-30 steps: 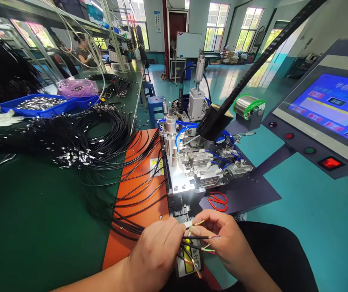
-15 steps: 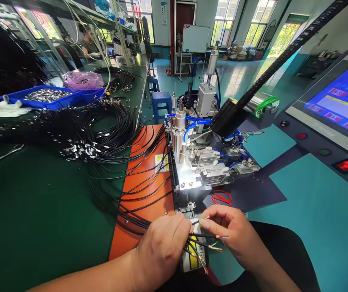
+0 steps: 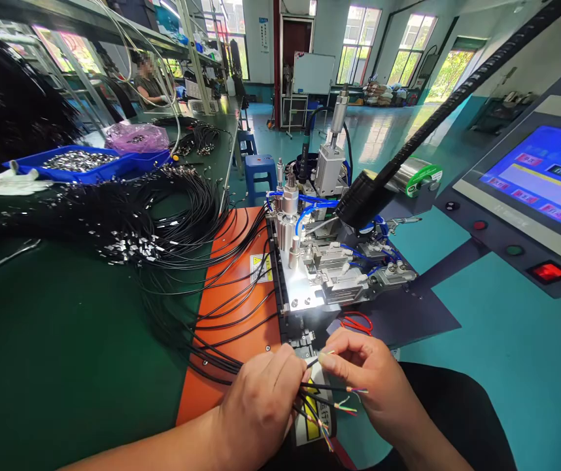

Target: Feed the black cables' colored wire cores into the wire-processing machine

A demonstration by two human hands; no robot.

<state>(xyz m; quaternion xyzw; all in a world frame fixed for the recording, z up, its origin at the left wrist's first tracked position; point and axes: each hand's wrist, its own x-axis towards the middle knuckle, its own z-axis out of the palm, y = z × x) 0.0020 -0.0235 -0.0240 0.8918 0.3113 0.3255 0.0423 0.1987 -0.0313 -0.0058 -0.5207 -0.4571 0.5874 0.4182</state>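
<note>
- Just in front of the machine (image 3: 305,288), the black cables (image 3: 327,387) run through the left hand (image 3: 265,392), their ends fanned out toward the right.
- Their jackets stop short at the tips, where thin coloured wires (image 3: 346,409) splay loose; red, green, yellow and blue show among them.
- Of the left hand, the fingers are curled closed around the bundle, knuckles up, the far side of the grip hidden.
- On the right hand (image 3: 376,379), thumb and forefinger are pinched nearly together at the tips, on the wires of the uppermost cable; the remaining fingers fold loosely inward.
- Beneath the cable ends lies a yellow and white label (image 3: 312,430).
- Behind the left hand the cables trail across an orange panel (image 3: 204,399) onto the green bench (image 3: 74,353), beside a large coil of similar cables (image 3: 192,209).
- Beyond the right hand, red scissor handles (image 3: 357,315) rest near the machine's base.
- Farther along the bench, a blue tray (image 3: 114,175) holds small metal parts (image 3: 79,161).
</note>
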